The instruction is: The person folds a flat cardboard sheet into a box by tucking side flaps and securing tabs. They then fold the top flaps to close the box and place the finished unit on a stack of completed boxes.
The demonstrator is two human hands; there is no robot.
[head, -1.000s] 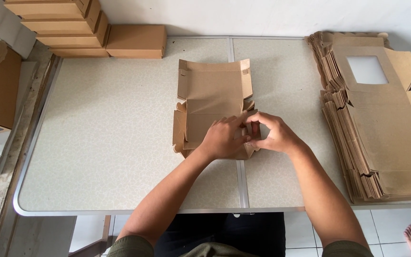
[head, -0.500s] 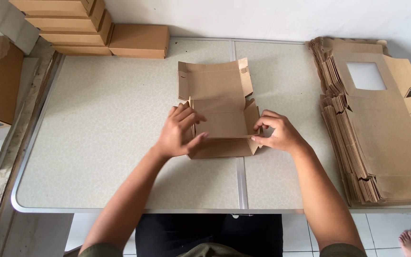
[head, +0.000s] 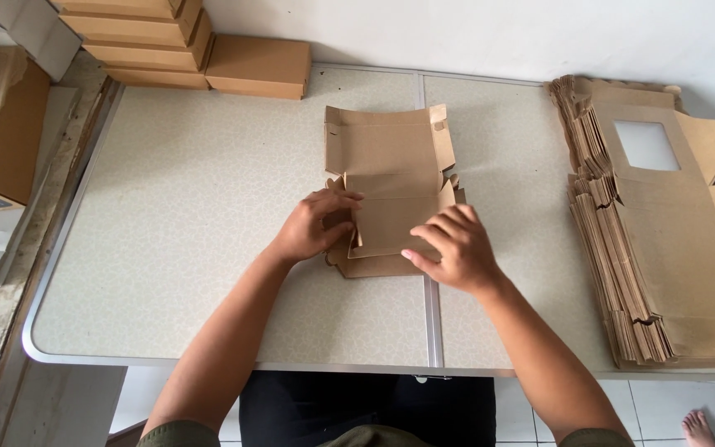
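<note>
A brown cardboard box blank, partly folded, lies in the middle of the speckled table. Its far panel stands open with side flaps up. A near panel is folded over towards the far side. My left hand grips the left side flap of the box, fingers curled around its edge. My right hand lies flat on the folded panel at its near right corner, pressing it down.
A thick stack of flat box blanks, the top one with a window cut-out, fills the table's right side. Finished closed boxes are stacked at the far left corner. More cardboard and a carton sit beside the table at left.
The near panel has been folded over onto the box. My right hand moved from the right edge onto that panel. My left hand shifted in to the left flap.
</note>
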